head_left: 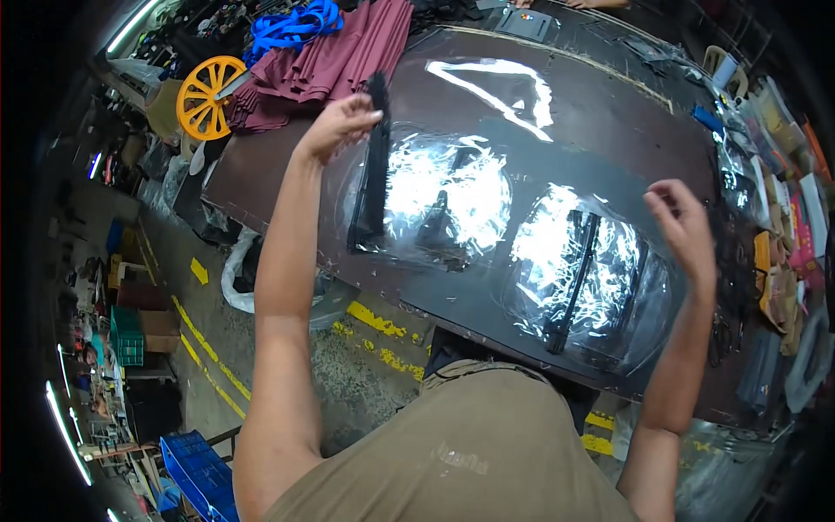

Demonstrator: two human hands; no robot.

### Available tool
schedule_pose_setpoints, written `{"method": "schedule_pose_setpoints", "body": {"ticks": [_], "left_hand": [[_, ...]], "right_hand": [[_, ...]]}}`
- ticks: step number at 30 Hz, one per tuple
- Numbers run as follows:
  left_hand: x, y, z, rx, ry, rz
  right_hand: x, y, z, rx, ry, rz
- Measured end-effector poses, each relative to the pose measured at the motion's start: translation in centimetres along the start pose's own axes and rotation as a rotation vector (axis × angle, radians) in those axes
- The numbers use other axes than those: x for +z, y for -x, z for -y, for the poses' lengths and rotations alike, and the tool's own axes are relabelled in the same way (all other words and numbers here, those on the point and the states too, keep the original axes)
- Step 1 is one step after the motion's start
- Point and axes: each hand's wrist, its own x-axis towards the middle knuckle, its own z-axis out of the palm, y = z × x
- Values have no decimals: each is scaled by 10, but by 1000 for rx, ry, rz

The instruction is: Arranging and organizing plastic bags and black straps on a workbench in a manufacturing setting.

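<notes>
At the left of the table, the thumb and fingers of my left hand [341, 127] pinch a long black strip [376, 178] near its upper part. The strip hangs down toward a white smeared patch [448, 196] covered with a clear, shiny sheet. My right hand [683, 228] is raised at the right side, its fingers apart and slightly bent, holding nothing. Nearest to it is a second white smeared patch [544, 248], where a narrow black bar [576, 283] lies across dark, glossy material.
The dark table [626, 139] bears a white painted outline [491, 65]. Folded maroon fabric [339, 56], blue straps [291, 28] and a yellow spoked wheel [211, 97] are at the far left. Another person's hand [596, 3] shows at the far edge. Piled goods [787, 252] line the right.
</notes>
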Motion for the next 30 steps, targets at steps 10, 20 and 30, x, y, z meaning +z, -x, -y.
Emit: {"method": "schedule_pose_setpoints", "body": {"ticks": [10, 20, 30], "left_hand": [[-49, -35, 172, -259, -332, -18], [69, -21, 65, 301, -826, -307], [308, -5, 17, 359, -418, 342]], "right_hand": [[104, 5, -126, 73, 231, 116], [106, -39, -115, 264, 452, 410], [66, 7, -49, -93, 355, 146]]}}
